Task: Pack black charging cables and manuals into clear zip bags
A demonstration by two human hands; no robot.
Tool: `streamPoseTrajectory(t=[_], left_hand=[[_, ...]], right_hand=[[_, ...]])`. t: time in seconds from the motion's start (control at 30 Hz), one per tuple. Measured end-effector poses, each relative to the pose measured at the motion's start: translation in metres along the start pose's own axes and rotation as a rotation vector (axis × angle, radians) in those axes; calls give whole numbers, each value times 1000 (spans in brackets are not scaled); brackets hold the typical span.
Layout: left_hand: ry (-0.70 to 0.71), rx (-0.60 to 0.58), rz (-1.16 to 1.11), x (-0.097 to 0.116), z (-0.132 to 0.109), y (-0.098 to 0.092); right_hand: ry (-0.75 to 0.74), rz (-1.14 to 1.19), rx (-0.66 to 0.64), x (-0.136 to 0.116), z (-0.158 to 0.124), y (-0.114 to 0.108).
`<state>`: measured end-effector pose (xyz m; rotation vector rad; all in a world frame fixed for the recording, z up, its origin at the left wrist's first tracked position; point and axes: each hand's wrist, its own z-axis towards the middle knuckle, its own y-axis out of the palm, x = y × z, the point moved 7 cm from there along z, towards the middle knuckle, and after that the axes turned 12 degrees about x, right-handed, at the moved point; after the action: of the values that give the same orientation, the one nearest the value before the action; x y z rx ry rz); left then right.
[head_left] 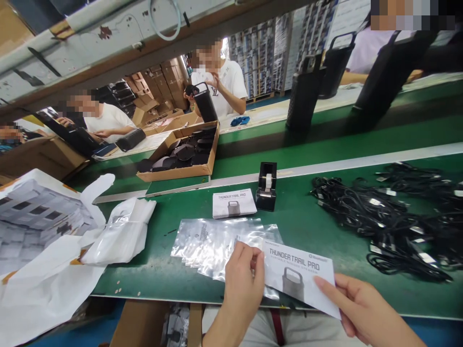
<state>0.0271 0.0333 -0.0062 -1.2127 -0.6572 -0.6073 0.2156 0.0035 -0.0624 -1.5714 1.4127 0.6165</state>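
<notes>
My left hand (243,279) pinches the left edge of a white "Thunder Trail Pro" leaflet (300,279) near the front edge of the green table. My right hand (356,303) grips the leaflet's lower right corner between thumb and fingers. Under and behind the leaflet lies a fanned stack of clear plastic bags (213,246). A second leaflet stack (233,203) lies further back, beside a black tape dispenser (266,185).
A heap of black cables (390,217) covers the table's right side. White plastic wrapping (108,236) and an open carton (32,217) sit at left. A cardboard tray of black parts (181,152) rests beyond. Black speakers (304,94) stand on the conveyor, with other people working behind.
</notes>
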Motion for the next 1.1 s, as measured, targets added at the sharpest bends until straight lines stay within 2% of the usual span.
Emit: streamPoseTrajectory(t=[0.1, 0.17, 0.23, 0.3, 0.47, 0.53, 0.57, 0.63, 0.67, 0.7, 0.73, 0.77, 0.8, 0.83, 0.87, 0.93, 1.0, 1.1], left_hand=[[80, -32, 10, 7, -4, 3], [91, -46, -13, 10, -5, 2], [79, -52, -59, 12, -4, -2], [68, -62, -108, 16, -2, -5], [94, -88, -186, 21, 3, -8], [86, -88, -177, 19, 6, -6], [71, -85, -164, 16, 8, -5], [36, -71, -136, 10, 10, -2], [22, -64, -127, 7, 10, 0], [15, -57, -122, 5, 10, 1], [12, -53, -122, 3, 10, 3], [13, -52, -122, 1, 9, 5], [17, -55, -122, -1, 8, 7], [20, -55, -121, -3, 8, 9], [23, -53, -120, -4, 7, 11], [31, -53, -120, -8, 7, 14], [45, -53, -124, -10, 7, 16], [69, -41, -123, -11, 8, 17]], right_hand=[[-56, 3, -185, -16, 1, 10], [-74, 42, -333, -28, -1, 19], [-108, 52, -422, -40, 0, 28], [-169, 8, -408, -50, 6, 38], [-340, -84, -252, -68, 21, 71], [-409, -114, -215, -76, 24, 71], [-443, -125, -185, -81, 26, 63], [-535, -184, -23, -94, 37, 26], [-577, -223, 125, -101, 46, -3], [-689, -370, 389, -112, 53, -39], [-733, -515, 620, -119, 61, -72], [-701, -629, 794, -122, 72, -101], [-625, -712, 875, -122, 86, -125], [-524, -763, 858, -117, 102, -142], [-494, -786, 816, -115, 115, -151], [-478, -821, 747, -111, 131, -156], [-496, -837, 715, -108, 134, -148], [-537, -835, 699, -106, 127, -121]])
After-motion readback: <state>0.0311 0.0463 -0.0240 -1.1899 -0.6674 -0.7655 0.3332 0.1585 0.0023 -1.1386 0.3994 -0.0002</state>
